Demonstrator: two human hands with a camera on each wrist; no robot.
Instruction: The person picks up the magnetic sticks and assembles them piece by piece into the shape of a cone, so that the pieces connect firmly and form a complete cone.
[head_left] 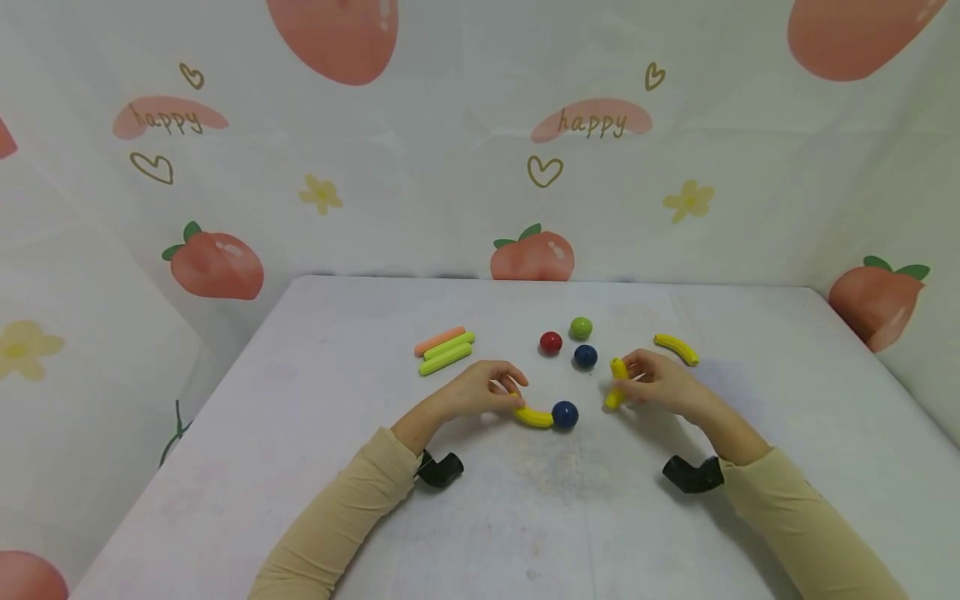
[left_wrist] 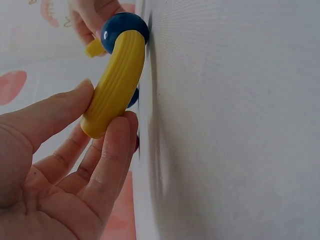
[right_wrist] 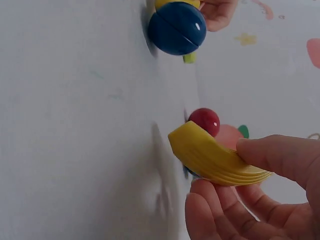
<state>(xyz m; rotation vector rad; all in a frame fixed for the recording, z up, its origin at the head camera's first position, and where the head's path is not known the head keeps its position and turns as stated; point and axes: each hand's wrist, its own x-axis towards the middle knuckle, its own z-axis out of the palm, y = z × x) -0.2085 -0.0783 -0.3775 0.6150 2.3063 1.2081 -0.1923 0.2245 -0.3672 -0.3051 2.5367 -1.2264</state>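
My left hand pinches one end of a yellow, curved, ridged banana-like piece between thumb and fingers. Its far end meets a dark blue ball on the table. Over to the right, my right hand holds a second yellow banana-like piece between thumb and fingertips, tilted, just right of that ball and apart from it. In the right wrist view a groove runs across the blue ball.
Behind the hands lie a red ball, a green ball and another blue ball. A third yellow piece is at the back right. Left of centre are green sticks and an orange stick on the white table.
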